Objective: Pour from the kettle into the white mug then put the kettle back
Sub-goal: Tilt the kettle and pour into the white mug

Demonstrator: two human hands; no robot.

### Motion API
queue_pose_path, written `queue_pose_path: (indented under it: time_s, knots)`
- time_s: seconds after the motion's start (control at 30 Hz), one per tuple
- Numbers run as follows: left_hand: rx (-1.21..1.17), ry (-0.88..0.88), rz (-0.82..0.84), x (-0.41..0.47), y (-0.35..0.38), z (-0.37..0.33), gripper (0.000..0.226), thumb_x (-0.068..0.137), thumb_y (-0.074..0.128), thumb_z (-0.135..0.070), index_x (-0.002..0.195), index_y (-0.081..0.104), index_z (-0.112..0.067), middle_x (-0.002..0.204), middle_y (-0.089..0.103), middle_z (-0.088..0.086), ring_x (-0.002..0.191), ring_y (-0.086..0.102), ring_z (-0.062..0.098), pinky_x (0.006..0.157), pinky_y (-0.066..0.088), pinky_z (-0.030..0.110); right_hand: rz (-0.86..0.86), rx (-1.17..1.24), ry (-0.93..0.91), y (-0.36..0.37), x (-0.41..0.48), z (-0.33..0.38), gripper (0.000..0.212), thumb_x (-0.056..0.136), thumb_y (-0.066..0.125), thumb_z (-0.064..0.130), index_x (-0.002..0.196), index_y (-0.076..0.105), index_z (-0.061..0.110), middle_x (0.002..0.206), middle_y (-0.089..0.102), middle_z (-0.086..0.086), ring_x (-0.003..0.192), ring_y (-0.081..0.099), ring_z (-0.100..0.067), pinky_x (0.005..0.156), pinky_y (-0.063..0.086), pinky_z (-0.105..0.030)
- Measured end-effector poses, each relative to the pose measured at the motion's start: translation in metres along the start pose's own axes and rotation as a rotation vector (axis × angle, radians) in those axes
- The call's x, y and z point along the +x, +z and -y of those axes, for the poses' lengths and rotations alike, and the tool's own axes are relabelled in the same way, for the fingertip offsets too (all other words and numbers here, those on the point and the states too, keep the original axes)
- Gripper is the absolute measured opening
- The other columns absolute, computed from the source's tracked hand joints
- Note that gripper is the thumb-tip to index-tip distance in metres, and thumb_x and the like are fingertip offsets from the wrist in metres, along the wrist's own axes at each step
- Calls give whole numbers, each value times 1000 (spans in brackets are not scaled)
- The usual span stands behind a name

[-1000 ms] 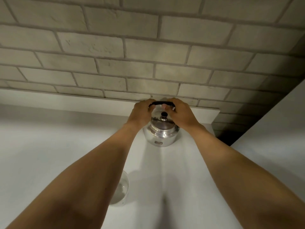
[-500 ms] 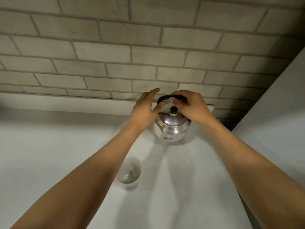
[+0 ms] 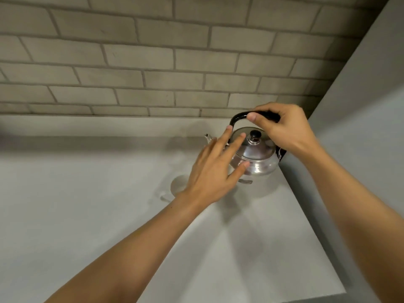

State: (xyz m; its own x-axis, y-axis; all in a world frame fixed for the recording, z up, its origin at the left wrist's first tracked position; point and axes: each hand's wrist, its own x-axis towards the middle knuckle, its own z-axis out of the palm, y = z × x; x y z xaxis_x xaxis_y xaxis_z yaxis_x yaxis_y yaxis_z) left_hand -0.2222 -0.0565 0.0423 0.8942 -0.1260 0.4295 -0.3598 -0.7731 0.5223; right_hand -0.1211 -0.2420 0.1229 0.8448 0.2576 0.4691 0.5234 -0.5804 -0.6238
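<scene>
Gripping kettle (image 3: 254,157) handle, right hand (image 3: 284,130); left hand (image 3: 215,171) spread.

My right hand (image 3: 288,130) is closed around the black arched handle of the kettle (image 3: 255,156), which hangs just below my grip: polished steel, round-bodied, its lid on with a black knob, the short spout pointing away to the left. The white mug (image 3: 178,184) sits lower left of that grip, mostly hidden behind my spread left hand (image 3: 215,171), blurred.
</scene>
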Motion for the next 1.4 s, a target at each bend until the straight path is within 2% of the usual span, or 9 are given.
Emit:
queue_pose_path:
  time_s: [0.17, 0.3, 0.4, 0.63, 0.8, 0.93, 1.03, 1.23, 1.4]
  knots:
    - [47, 61, -68, -29, 19, -17, 63, 103, 55, -49, 159, 34, -32, 165, 33, 1, 145, 37, 33, 102, 53, 51, 16, 38, -24, -7, -27, 4, 6, 89, 74, 56, 92, 75, 51, 92, 76, 32, 90, 72, 6, 77, 52, -11]
    - [91, 55, -53, -42, 34, -27, 62, 105, 51, -51, 160, 32, -32, 168, 31, 0, 152, 27, 30, 118, 38, 47, 62, 59, -78, -7, -44, 3, 13, 90, 73, 54, 100, 76, 47, 93, 77, 29, 95, 72, 6, 81, 53, -12]
    - [103, 74, -119, -48, 40, -32, 62, 104, 54, -44, 159, 37, -19, 165, 37, 7, 151, 22, 25, 126, 23, 44, 89, 91, -97, -6, -48, 2, 12, 89, 74, 53, 99, 77, 46, 93, 77, 27, 95, 73, 4, 83, 55, -17]
    - [38, -100, -70, -52, 47, -35, 69, 103, 54, -49, 159, 34, -15, 168, 30, 4, 156, 17, 27, 118, 34, 43, 161, 61, -142, -4, -43, 9, 3, 89, 74, 55, 91, 73, 53, 90, 73, 38, 92, 72, 8, 78, 52, -10]
    - [-82, -209, -50, -53, 53, -30, 69, 102, 58, -48, 160, 35, -18, 168, 30, 1, 155, 26, 31, 123, 31, 45, 229, -73, -180, 6, -36, 16, 29, 90, 71, 56, 106, 82, 34, 92, 75, 26, 93, 73, 1, 86, 59, -30]
    - [-229, -235, -154, -55, 55, -29, 64, 100, 66, -39, 153, 46, -10, 163, 40, 7, 150, 36, 24, 123, 30, 43, 298, -176, -252, 15, -30, 29, 30, 93, 72, 51, 107, 83, 27, 94, 75, 18, 95, 73, -8, 86, 56, -31]
    - [-300, -267, -214, -57, 60, -27, 63, 98, 69, -38, 151, 49, -11, 161, 44, 6, 149, 39, 18, 121, 34, 39, 353, -234, -288, 22, -25, 39, 31, 92, 72, 51, 107, 83, 26, 100, 79, 13, 97, 74, -12, 88, 57, -36]
    - [-440, -346, -266, -58, 62, -25, 66, 92, 75, -38, 150, 52, -16, 159, 47, 2, 149, 38, 8, 115, 26, 9, 435, -310, -302, 31, -18, 57, 29, 89, 76, 50, 106, 84, 29, 99, 83, 6, 93, 75, -18, 84, 58, -40]
    - [-521, -362, -297, -58, 59, -25, 63, 90, 76, -41, 147, 55, -22, 155, 52, -3, 144, 44, 4, 114, 35, 15, 506, -378, -296, 33, -14, 67, 30, 89, 72, 55, 108, 83, 34, 100, 82, 5, 99, 74, -22, 83, 58, -46]
